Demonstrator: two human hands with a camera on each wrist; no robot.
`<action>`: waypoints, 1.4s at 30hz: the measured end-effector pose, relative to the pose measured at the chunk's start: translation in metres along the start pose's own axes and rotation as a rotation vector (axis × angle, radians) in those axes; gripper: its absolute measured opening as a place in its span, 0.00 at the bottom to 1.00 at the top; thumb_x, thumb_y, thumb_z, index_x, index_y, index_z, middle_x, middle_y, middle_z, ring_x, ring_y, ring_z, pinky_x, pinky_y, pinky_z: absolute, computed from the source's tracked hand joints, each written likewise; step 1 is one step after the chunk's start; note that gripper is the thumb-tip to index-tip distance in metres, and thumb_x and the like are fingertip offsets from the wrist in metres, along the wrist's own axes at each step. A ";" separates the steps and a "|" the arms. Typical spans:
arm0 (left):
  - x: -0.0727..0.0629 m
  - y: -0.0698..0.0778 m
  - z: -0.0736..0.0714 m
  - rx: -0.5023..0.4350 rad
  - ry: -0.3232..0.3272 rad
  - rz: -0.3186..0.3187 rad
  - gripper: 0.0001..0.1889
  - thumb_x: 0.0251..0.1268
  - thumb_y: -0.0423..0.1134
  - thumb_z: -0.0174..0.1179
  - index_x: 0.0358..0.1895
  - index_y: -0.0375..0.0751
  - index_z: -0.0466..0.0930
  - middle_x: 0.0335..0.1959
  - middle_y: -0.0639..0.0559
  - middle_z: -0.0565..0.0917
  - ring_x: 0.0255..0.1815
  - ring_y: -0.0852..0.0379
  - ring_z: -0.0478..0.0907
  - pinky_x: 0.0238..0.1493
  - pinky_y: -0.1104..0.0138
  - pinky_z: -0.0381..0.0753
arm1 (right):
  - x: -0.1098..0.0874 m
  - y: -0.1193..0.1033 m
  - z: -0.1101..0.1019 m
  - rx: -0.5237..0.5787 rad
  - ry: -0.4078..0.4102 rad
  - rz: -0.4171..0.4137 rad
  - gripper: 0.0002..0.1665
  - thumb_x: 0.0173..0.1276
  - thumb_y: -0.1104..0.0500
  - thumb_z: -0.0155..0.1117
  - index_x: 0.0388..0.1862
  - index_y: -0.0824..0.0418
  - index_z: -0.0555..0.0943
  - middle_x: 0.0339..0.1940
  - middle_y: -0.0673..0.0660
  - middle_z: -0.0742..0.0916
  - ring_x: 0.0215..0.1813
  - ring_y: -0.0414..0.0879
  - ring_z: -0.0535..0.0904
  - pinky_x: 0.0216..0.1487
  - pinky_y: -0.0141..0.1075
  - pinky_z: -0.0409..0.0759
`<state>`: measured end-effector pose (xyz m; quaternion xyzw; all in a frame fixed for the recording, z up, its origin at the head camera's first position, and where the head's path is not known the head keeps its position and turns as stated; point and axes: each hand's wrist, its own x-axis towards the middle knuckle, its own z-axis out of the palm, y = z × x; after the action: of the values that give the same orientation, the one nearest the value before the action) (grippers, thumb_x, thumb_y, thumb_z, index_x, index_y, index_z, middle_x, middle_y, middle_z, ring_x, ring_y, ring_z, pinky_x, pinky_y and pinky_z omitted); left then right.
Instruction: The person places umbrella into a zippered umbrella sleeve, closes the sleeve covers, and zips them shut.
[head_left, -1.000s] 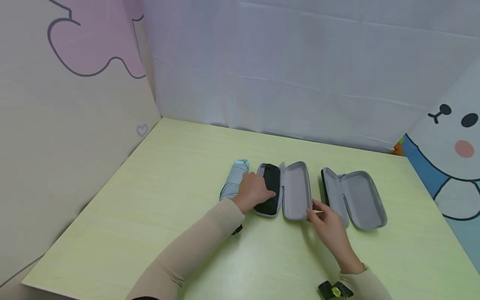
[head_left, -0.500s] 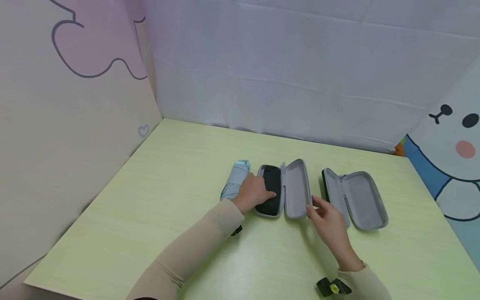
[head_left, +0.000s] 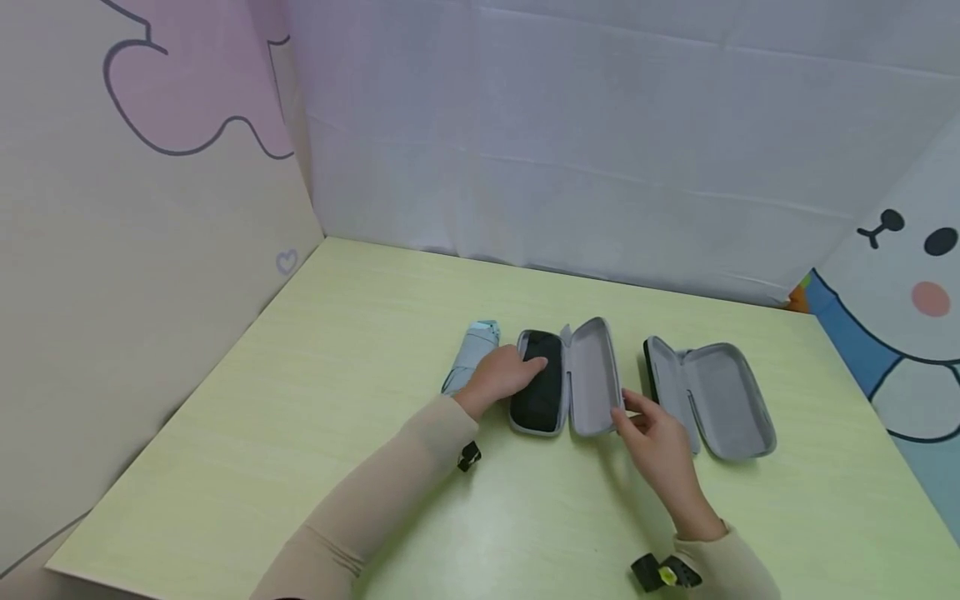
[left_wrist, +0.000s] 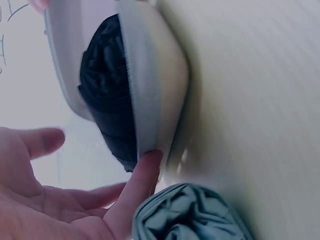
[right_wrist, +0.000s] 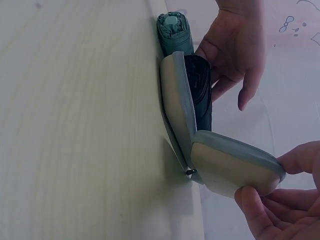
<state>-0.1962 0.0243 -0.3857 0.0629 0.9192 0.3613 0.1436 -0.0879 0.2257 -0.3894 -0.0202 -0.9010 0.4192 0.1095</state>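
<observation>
A zippered hard case [head_left: 593, 379] with a grey lining lies unfolded in the middle of the table. In its left half sits a black folded umbrella [head_left: 542, 400], its pleated fabric [left_wrist: 106, 75] plain in the left wrist view. My left hand [head_left: 495, 379] is at the case's left side; fingertips touch the outer wall [left_wrist: 167, 80], while the thumb stands apart from the umbrella. My right hand [head_left: 658, 450] pinches the edge of the right half, the lid [right_wrist: 232, 167], which is tilted up. Just left of the case lies a light blue folded umbrella [head_left: 474, 350], partly behind my left hand.
Another open case [head_left: 727, 400] with a grey lining lies to the right, near my right hand. White cloth [head_left: 562, 150] hangs along the table's back edge, and a printed panel [head_left: 150, 250] stands at the left.
The right half of the case has tilted up slightly in my right hand. My left thumb has lifted off the black umbrella, and the left hand has shifted a little left.
</observation>
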 end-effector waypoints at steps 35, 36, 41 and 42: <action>-0.001 0.005 -0.008 -0.408 -0.163 -0.167 0.35 0.71 0.59 0.37 0.67 0.32 0.61 0.64 0.40 0.67 0.60 0.47 0.69 0.56 0.57 0.70 | 0.003 -0.001 0.005 -0.003 0.060 -0.091 0.22 0.65 0.64 0.62 0.56 0.72 0.75 0.48 0.68 0.82 0.42 0.57 0.81 0.37 0.39 0.80; -0.002 0.004 -0.008 -0.410 -0.164 -0.163 0.35 0.72 0.59 0.37 0.67 0.32 0.61 0.64 0.40 0.67 0.60 0.46 0.69 0.56 0.57 0.70 | 0.003 -0.002 0.005 -0.004 0.061 -0.093 0.22 0.65 0.64 0.62 0.56 0.72 0.75 0.48 0.68 0.82 0.41 0.57 0.81 0.37 0.37 0.80; -0.003 0.005 -0.008 -0.419 -0.165 -0.160 0.34 0.72 0.59 0.36 0.66 0.32 0.62 0.63 0.40 0.68 0.59 0.47 0.69 0.57 0.57 0.69 | 0.003 -0.004 0.007 -0.006 0.076 -0.107 0.22 0.63 0.64 0.63 0.55 0.72 0.76 0.45 0.67 0.82 0.40 0.56 0.81 0.34 0.31 0.78; -0.003 0.004 -0.008 -0.423 -0.164 -0.158 0.34 0.72 0.59 0.36 0.66 0.32 0.62 0.63 0.40 0.68 0.59 0.47 0.69 0.57 0.57 0.70 | 0.003 -0.004 0.007 -0.007 0.078 -0.110 0.22 0.63 0.64 0.64 0.55 0.72 0.76 0.45 0.67 0.82 0.39 0.56 0.82 0.34 0.31 0.78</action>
<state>-0.1959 0.0220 -0.3768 -0.0115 0.8103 0.5271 0.2558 -0.0926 0.2181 -0.3903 0.0124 -0.8973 0.4082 0.1674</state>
